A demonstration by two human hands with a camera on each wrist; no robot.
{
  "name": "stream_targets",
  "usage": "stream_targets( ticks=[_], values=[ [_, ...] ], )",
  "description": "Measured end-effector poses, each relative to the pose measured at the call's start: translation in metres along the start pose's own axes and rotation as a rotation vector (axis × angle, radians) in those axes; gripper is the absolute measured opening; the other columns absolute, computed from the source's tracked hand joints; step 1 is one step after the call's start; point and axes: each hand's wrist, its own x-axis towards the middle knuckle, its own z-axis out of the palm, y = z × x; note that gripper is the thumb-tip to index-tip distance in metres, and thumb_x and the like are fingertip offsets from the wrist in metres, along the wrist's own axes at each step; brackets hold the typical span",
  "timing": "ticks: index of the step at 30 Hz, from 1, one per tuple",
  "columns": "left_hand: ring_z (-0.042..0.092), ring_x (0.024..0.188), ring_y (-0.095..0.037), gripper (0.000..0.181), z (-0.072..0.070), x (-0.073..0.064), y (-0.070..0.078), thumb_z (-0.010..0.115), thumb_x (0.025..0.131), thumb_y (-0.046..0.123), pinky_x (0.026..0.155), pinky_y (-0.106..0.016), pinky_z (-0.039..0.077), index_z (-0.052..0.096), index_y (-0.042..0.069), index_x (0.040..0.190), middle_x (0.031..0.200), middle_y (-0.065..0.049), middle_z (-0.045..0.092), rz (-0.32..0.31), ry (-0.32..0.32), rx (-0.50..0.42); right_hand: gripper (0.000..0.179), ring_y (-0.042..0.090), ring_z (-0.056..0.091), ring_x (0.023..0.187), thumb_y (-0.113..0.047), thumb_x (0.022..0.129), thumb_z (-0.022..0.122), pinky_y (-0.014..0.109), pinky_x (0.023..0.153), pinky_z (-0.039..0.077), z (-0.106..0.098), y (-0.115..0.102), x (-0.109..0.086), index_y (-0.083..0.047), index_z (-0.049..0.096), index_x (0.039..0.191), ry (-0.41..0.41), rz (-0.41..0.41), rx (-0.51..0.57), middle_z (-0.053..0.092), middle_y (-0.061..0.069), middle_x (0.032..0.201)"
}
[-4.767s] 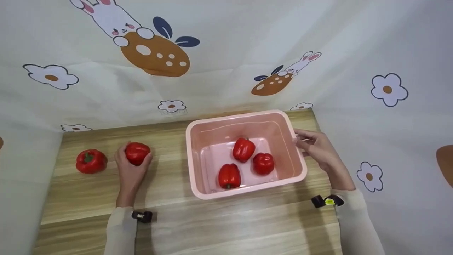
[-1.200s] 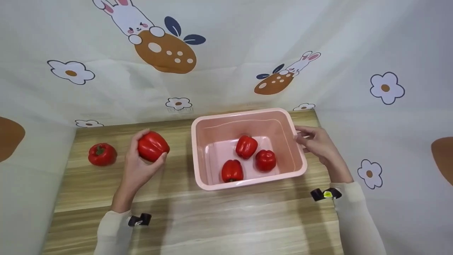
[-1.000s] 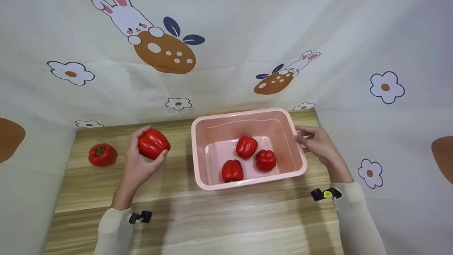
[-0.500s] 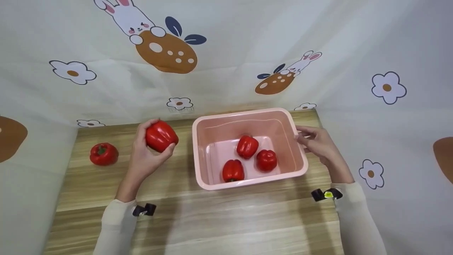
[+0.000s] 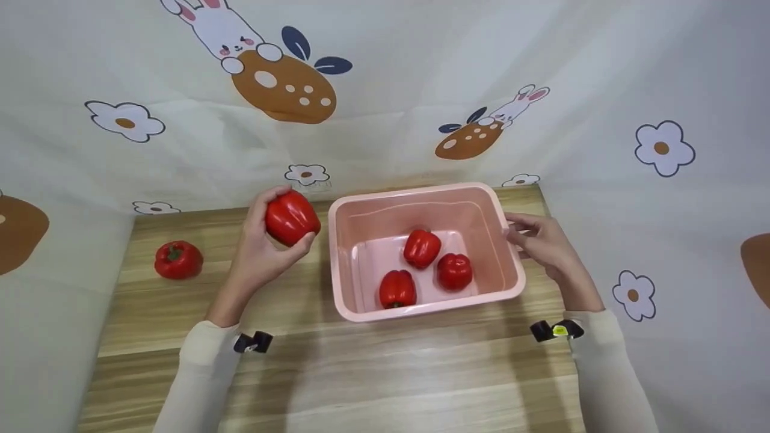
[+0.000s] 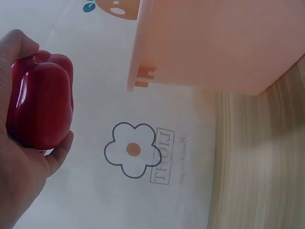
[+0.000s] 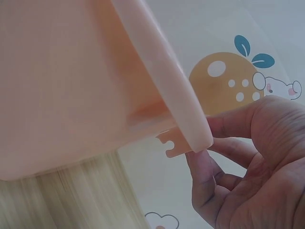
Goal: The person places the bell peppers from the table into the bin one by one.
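Note:
My left hand (image 5: 264, 246) grips a red bell pepper (image 5: 293, 218) just left of the pink plastic basin (image 5: 337, 264). The left wrist view shows this bell pepper (image 6: 45, 102) held between thumb and fingers, raised near the height of the basin's rim (image 6: 136, 52). At the basin's right side, my right hand (image 5: 544, 243) pinches the rim, and in the right wrist view thumb and fingers meet at the rim's edge (image 7: 202, 138). Inside the basin lie three red bell peppers, one towards the back (image 5: 421, 248), one at the right (image 5: 454, 272) and one near the front wall (image 5: 397, 288).
Another red bell pepper (image 5: 178, 260), green stem up, sits on the wooden table (image 5: 385, 379) at the left. A white cloth (image 5: 385, 78) printed with flowers and rabbits hangs behind and along both sides.
The left hand has picked the bell pepper up off the table and carried it right and away from me, towards the basin. The right hand stays at the basin's rim.

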Motion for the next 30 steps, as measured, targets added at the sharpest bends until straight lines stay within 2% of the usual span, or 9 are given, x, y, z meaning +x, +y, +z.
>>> stream_targets(
  ticks=[6, 21, 26, 30],
  values=[
    [0.053, 0.128, -0.022, 0.076, 0.008, 0.004, 0.001, 0.084, 0.077, 0.016, 0.097, -0.053, 0.056, 0.046, 0.022, 0.143, 0.143, 0.002, 0.052, -0.015, -0.032, -0.023, 0.045, 0.010, 0.068, 0.082, -0.011, 0.097, 0.062, 0.034, 0.069, 0.063, 0.000, -0.001, 0.001, -0.007, 0.057, 0.142, -0.006, -0.010, 0.004, 0.061, 0.022, 0.114],
    [0.050, 0.131, -0.022, 0.078, 0.026, 0.029, 0.017, 0.086, 0.076, 0.020, 0.098, -0.051, 0.056, 0.044, 0.020, 0.143, 0.145, -0.002, 0.051, 0.091, -0.132, -0.053, 0.045, 0.007, 0.067, 0.081, -0.013, 0.097, 0.063, 0.033, 0.069, 0.063, -0.001, 0.001, -0.001, -0.006, 0.058, 0.141, 0.017, 0.009, 0.006, 0.060, 0.018, 0.111],
    [0.051, 0.131, -0.022, 0.077, 0.031, 0.032, 0.021, 0.085, 0.077, 0.022, 0.098, -0.051, 0.056, 0.044, 0.016, 0.142, 0.144, -0.001, 0.050, 0.098, -0.163, -0.034, 0.045, 0.011, 0.066, 0.086, -0.015, 0.097, 0.063, 0.035, 0.070, 0.063, 0.001, 0.001, -0.001, -0.007, 0.058, 0.142, 0.013, 0.011, -0.008, 0.060, 0.020, 0.113],
    [0.051, 0.131, -0.021, 0.078, 0.034, 0.033, 0.025, 0.085, 0.077, 0.023, 0.097, -0.050, 0.057, 0.043, 0.018, 0.143, 0.144, 0.000, 0.050, 0.092, -0.198, -0.020, 0.045, 0.012, 0.066, 0.086, -0.016, 0.098, 0.063, 0.035, 0.070, 0.064, 0.001, 0.001, 0.000, -0.008, 0.058, 0.141, 0.012, 0.010, -0.021, 0.061, 0.017, 0.110]
  ],
)
